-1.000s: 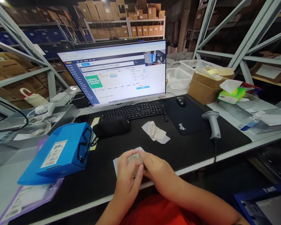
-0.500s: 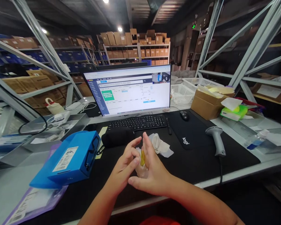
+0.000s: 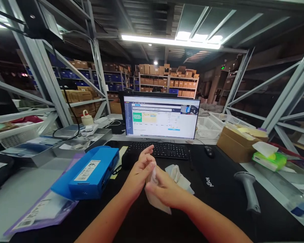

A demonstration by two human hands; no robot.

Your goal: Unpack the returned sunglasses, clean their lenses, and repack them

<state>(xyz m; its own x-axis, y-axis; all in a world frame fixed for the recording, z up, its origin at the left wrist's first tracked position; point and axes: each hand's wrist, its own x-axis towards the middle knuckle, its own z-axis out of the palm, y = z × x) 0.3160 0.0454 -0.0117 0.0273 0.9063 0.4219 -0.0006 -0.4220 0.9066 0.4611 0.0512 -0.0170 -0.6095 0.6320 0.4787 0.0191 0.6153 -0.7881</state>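
Both my hands are raised together above the black desk mat (image 3: pixel 147 222), in front of the keyboard (image 3: pixel 159 150). My left hand (image 3: pixel 139 172) and my right hand (image 3: pixel 163 190) both pinch a small clear plastic bag (image 3: pixel 153 194) that hangs between them. Its contents are hidden by my fingers. A crumpled pale cloth (image 3: pixel 178 175) lies on the mat just behind my right hand. An open blue box (image 3: pixel 93 172) with a white label sits to the left of my left hand, on a purple plastic bag (image 3: pixel 38 214).
A monitor (image 3: pixel 160 116) stands behind the keyboard. A mouse (image 3: pixel 209 151) lies on the mouse pad (image 3: pixel 212 175), a barcode scanner (image 3: pixel 248 189) at right. A cardboard box (image 3: pixel 234 146), green tissue pack (image 3: pixel 268 158), white baskets (image 3: pixel 209 126) and metal trays (image 3: pixel 86 141) surround the desk.
The camera has tilted upward. My hands lifted the small bag off the mat and hold it higher; the yellow item seen between my fingers half a second ago is hidden.
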